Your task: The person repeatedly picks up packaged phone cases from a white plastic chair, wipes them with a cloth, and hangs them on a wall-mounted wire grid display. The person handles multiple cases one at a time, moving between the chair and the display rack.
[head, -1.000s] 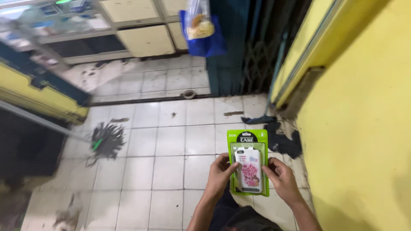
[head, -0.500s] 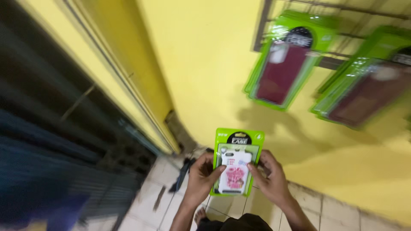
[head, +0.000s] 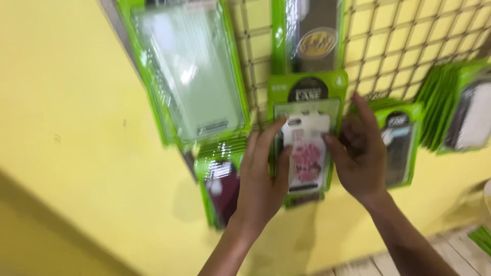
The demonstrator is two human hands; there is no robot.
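Pack: green blister pack [head: 307, 138] with a white, pink-flowered phone case inside, held up flat against the wire grid [head: 404, 46] on the yellow wall [head: 66, 128].
Left hand: the left hand [head: 263, 174] is on the pack's left edge, fingers long and loosely spread, thumb pressed on the clear front. Part closed, pinching the pack.
Right hand: the right hand [head: 360, 153] takes the right edge, thumb on the front, fingers curled behind or beside it. Motion blur here; the grip at the back probably wraps the edge, but that cannot be told for sure.
Pose: both forearms rise from below and converge on the pack; wrists bent back a little, palms turned toward each other.
Neighbours: a large pale-green pack [head: 189, 71] hangs at upper left, a dark pack [head: 312, 36] just above, a maroon pack [head: 222, 191] at lower left partly behind the left hand, another pack [head: 401, 143] just beside the right hand, a stack [head: 460, 107] at far right.
Doing it well: judged from the hold, keep the pack square to the grid, both edges gripped evenly, the top card free of fingers so its hang hole can meet a hook, and avoid knocking the packs close beside it.
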